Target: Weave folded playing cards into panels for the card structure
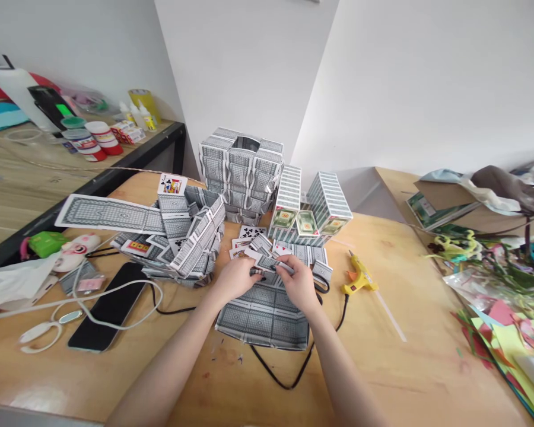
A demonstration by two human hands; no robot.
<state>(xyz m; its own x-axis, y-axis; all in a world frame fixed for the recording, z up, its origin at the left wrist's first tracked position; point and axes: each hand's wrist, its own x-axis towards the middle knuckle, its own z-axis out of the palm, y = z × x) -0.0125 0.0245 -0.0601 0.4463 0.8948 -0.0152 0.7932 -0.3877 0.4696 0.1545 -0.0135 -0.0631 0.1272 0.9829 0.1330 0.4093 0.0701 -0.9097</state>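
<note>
Both hands meet over a flat panel of joined grey-backed playing cards (267,317) near the table's front. Pinched between the fingers of my left hand (239,277) and my right hand (297,283) is a small folded card piece (267,261). Loose cards (253,232) lie just behind the hands. To the left sits a heap of folded card pieces (191,237). A large block built of cards (244,172) stands at the back, beside stacked green-and-white card boxes (289,196). A yellow glue gun (359,277) rests right of my right hand, its black cord curving round the panel.
A black phone (109,308), white cable (153,314) and white-handled scissors (40,333) lie at the left. Glue bottles (145,115) and red-and-white tubs (103,137) stand on a side desk. Coloured paper scraps (507,344) and an open cardboard box (463,204) occupy the right.
</note>
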